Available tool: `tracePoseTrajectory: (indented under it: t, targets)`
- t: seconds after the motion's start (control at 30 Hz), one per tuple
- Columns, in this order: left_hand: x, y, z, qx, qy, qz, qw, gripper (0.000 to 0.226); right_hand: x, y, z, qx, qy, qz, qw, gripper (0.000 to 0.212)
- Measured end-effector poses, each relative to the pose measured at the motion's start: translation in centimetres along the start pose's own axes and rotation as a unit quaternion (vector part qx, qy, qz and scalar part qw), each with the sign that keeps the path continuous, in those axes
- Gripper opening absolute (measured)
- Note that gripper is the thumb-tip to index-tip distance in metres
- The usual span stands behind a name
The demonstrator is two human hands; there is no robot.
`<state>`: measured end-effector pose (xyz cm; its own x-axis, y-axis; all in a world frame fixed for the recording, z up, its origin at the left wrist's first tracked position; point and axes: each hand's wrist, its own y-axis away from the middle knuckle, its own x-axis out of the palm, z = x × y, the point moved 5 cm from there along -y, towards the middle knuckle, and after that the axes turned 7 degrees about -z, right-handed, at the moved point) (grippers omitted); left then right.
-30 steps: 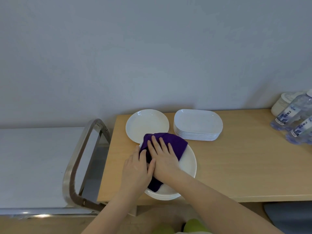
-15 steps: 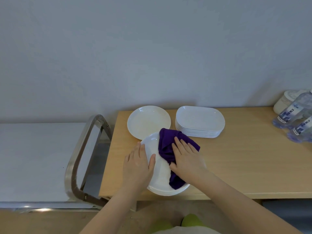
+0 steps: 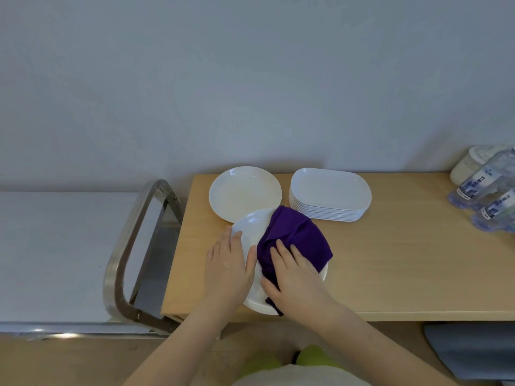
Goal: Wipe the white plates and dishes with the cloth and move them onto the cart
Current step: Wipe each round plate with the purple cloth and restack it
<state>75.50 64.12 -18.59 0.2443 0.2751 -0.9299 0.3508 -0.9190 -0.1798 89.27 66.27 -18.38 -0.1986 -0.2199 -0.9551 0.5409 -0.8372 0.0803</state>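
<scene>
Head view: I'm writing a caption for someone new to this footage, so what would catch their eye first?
The purple cloth stands out, pressed by the right hand onto a round white plate at the wooden table's front edge, while the left hand steadies the plate's left rim. Behind it lie a second round plate and a stack of oval dishes. The cart waits to the left.

Both bare forearms reach forward — the left hand (image 3: 227, 267) lies flat with fingers straight and thumb spread, the right hand (image 3: 295, 277) palm-down beside it, fingers extended.
</scene>
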Motion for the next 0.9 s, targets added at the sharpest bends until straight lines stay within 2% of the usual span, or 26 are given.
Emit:
tracePoseTrajectory:
  t: [0.17,0.3,0.5,0.7,0.8,0.9]
  targets:
    - [0.1,-0.1,0.0,-0.001,0.010,0.004,1.000,0.050,1.0,-0.3,3.1,-0.059,-0.057,0.005,0.997,0.056]
    - [0.1,-0.1,0.0,0.005,0.006,0.006,1.000,0.051,0.2,-0.1,2.4,-0.078,-0.119,0.017,0.990,0.053]
    - [0.2,-0.1,0.4,0.023,-0.026,0.011,0.999,0.049,-1.2,0.6,-1.8,-0.064,0.008,0.072,0.995,0.069]
    - [0.6,-0.1,0.9,-0.007,-0.005,0.004,1.000,0.051,-1.3,-0.2,-3.9,-0.004,0.116,0.032,0.993,0.070]
    - [0.9,-0.2,1.1,-0.003,-0.001,0.008,1.000,0.054,-0.9,-1.8,-3.9,0.024,0.108,-0.008,0.994,0.067]
    - [1.2,-0.2,1.1,0.001,0.016,0.010,1.000,0.053,-0.5,-3.8,-3.2,0.017,0.073,-0.031,0.997,0.065]
